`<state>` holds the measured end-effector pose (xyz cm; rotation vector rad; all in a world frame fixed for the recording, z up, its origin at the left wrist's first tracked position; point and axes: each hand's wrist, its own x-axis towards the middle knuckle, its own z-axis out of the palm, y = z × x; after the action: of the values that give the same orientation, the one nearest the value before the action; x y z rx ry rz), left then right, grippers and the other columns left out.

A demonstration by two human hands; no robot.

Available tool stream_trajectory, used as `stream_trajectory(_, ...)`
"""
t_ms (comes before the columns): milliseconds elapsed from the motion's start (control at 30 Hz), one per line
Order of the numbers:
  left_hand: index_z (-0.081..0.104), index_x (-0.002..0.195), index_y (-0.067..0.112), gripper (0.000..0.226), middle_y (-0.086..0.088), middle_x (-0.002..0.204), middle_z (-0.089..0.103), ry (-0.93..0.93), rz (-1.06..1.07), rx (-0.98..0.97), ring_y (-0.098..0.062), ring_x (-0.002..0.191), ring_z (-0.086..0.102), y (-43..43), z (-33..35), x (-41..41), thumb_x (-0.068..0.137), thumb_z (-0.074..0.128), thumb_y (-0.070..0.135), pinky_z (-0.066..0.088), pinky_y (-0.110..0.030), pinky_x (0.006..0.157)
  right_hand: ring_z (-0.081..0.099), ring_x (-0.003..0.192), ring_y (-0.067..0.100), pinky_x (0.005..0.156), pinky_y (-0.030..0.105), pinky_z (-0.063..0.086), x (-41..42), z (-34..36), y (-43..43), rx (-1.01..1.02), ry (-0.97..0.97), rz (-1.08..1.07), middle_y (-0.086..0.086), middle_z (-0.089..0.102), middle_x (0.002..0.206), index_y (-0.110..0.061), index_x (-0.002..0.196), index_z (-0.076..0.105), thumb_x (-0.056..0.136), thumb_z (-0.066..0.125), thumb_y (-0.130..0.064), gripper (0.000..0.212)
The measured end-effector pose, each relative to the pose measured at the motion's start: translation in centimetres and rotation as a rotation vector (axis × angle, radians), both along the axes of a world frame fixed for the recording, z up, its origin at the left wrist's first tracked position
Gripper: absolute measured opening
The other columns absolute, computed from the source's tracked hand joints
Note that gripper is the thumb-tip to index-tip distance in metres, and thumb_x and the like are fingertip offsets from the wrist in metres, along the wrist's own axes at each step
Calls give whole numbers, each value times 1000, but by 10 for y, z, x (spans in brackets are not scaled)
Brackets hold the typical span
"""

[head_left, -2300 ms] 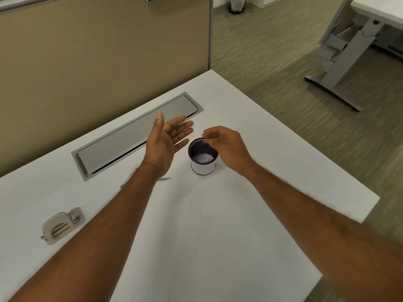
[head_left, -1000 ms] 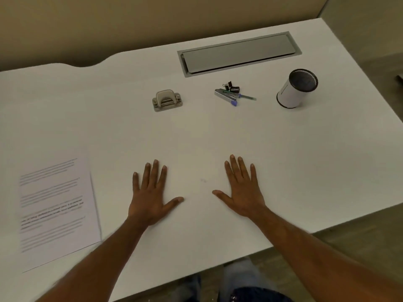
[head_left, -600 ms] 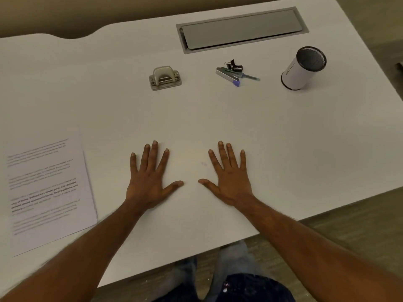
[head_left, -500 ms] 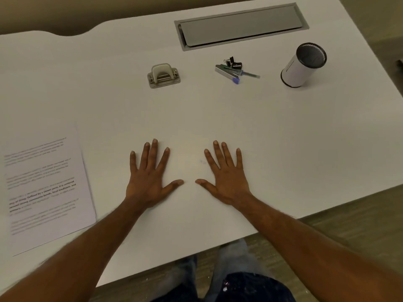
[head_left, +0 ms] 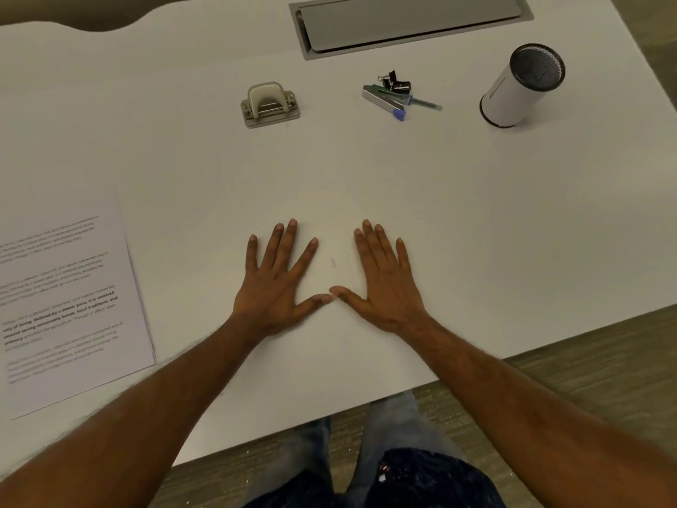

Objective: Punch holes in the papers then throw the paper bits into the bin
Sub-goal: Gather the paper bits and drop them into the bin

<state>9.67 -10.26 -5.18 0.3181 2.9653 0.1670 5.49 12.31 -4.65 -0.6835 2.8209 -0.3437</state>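
Papers [head_left: 69, 306] left on white desk [head_left: 366, 177], bin [head_left: 513, 99] far right, brown floor [head_left: 593, 361]

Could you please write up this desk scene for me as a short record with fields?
left hand: flat on the table, fingers spread, holding nothing
right hand: flat beside it, holding nothing; thumb tips meet
papers: printed sheets at the table's left edge, clear of both hands
hole punch: far side, middle, apart from the papers
bin: small white cylinder standing at far right, dark inside
other items: binder clips and pen, between hole punch and bin
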Motion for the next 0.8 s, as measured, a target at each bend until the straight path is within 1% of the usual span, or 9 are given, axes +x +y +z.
stream_trajectory(67,5,159,27,91,-12,167,-8,11,-37,30,-30,154,-5,8,0,1,88,22,82,3,-63,120,-7,151,19,123,47,4,0,-2,10,-13,-1,-27,7,-4,163,-11,154,2,90,23,-73,92)
stream_trajectory(133,8,159,27,88,-12,167,-4,15,-65,49,-30,154,-3,12,-1,2,90,23,79,5,-62,120,-6,151,19,123,46,6,1,-4,18,7,14,1,8,-2,164,-10,155,6,92,26,-69,88)
stream_trajectory(233,7,159,27,85,-11,167,-2,-8,-72,50,-29,155,-2,14,0,2,92,21,77,6,-62,120,-5,151,21,123,45,6,2,-7,18,31,44,23,9,-1,163,-10,154,9,93,27,-68,86)
stream_trajectory(333,6,159,28,84,-11,167,-3,-30,-71,53,-29,154,-3,15,1,2,92,20,77,5,-61,120,-6,151,21,123,45,6,3,-10,16,59,68,17,10,-1,163,-9,154,9,94,26,-68,86)
stream_trajectory(533,4,159,29,83,-12,167,-3,-39,-68,66,-30,154,-2,16,3,2,92,24,75,3,-61,121,-6,151,21,122,46,7,4,-11,16,56,81,12,9,-2,164,-10,154,9,94,27,-68,86)
stream_trajectory(667,4,158,35,75,-14,167,-6,-47,-100,41,-31,154,-5,17,4,3,94,19,73,1,-61,120,-5,151,21,122,45,7,4,-11,17,52,86,8,9,-1,164,-10,154,9,93,26,-69,86)
stream_trajectory(800,5,158,36,74,-15,166,-6,-55,-103,12,-32,154,-4,18,8,2,95,16,72,1,-60,121,-5,151,21,122,45,7,3,-11,17,49,87,6,9,-1,164,-10,154,9,93,26,-69,86)
